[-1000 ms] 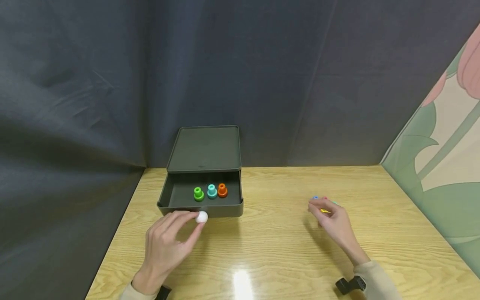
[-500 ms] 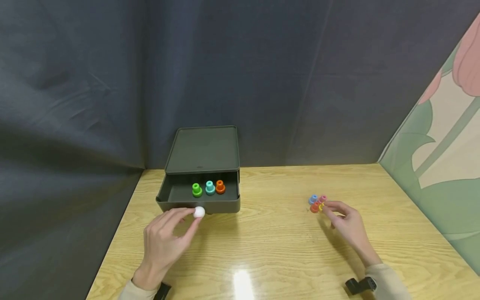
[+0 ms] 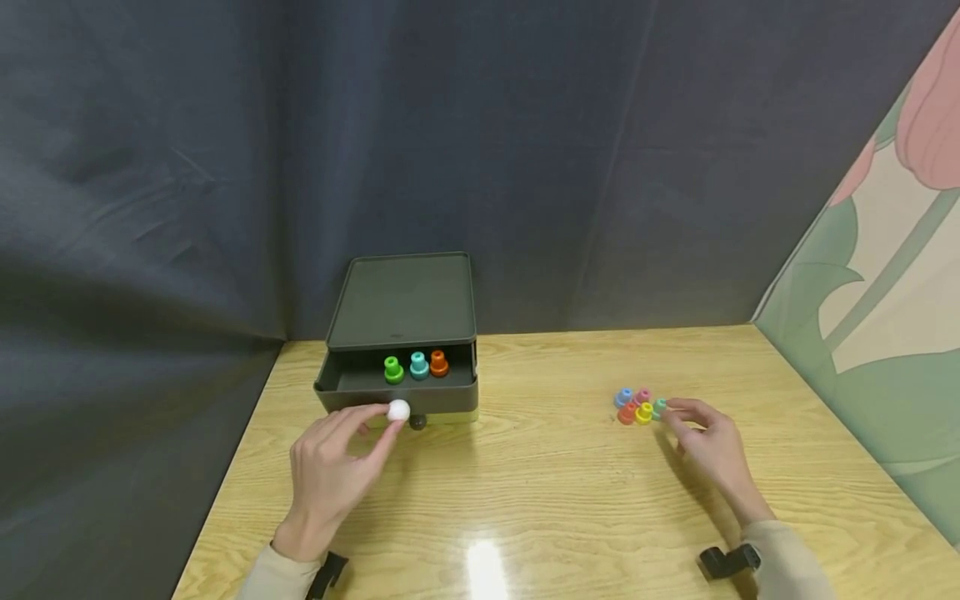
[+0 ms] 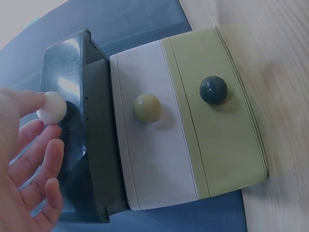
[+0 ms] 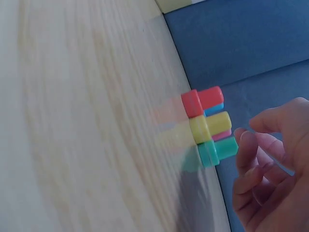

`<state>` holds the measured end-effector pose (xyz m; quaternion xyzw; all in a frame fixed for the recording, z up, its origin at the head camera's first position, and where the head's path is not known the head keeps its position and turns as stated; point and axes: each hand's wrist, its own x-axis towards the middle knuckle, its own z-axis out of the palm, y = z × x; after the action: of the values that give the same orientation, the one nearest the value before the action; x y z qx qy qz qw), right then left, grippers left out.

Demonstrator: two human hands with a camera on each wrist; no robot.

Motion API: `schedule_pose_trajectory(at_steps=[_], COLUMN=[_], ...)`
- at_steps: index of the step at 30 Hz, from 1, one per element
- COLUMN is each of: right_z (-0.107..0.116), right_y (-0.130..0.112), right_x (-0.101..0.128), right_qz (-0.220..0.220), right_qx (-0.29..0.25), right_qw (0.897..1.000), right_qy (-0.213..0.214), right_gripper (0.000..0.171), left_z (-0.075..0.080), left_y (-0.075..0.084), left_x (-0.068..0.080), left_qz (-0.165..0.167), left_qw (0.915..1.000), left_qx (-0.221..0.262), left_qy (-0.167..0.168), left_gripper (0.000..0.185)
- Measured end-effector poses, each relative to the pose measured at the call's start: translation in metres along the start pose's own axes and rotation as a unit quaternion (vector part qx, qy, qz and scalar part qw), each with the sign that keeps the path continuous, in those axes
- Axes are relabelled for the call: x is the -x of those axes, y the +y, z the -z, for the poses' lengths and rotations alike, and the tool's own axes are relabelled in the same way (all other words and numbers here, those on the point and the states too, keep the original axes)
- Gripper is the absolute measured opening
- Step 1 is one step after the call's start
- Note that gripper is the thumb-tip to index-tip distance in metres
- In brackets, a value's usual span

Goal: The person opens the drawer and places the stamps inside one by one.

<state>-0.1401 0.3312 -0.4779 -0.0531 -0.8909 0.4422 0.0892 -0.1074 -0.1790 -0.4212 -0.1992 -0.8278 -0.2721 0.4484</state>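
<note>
The left hand (image 3: pixel 330 467) pinches the white knob (image 3: pixel 399 411), seemingly as handle for the pulled-out drawer (image 3: pixel 444 400), near the back left corner of the desk (image 3: pixel 540 500); the right hand (image 3: pixel 712 446), empty, fingers loosely bent, is beside a green peg (image 5: pixel 217 152), probably steadied by its broad base

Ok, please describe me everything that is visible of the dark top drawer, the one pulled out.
The drawer is dark grey, smooth and slightly shiny, probably plastic. It is a shallow, open-topped box with a flat front and a round white knob. It sits level and partly open, high in a small chest. Three pegs stand upright inside: green, light blue and orange. The left hand pinches the knob. Its rear part is hidden under the chest's top.
</note>
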Motion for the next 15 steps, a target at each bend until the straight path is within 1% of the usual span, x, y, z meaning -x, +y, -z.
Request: schedule_pose_trajectory(at_steps=[7, 15], right_z=[0.001, 0.001], right_y=[0.009, 0.009], right_x=[-0.007, -0.012], right_qz=[-0.003, -0.007], right_qx=[0.007, 0.003], right_qw=[1.000, 1.000], right_qy=[-0.010, -0.024], right_gripper=[0.047, 0.051], left_z=[-0.005, -0.014], left_y=[-0.004, -0.009], left_x=[-0.003, -0.003], left_qz=[0.018, 0.027], left_qw=[0.9998, 0.9995], left_qx=[0.001, 0.008], left_qy=[-0.003, 0.014], left_gripper=[0.025, 0.023])
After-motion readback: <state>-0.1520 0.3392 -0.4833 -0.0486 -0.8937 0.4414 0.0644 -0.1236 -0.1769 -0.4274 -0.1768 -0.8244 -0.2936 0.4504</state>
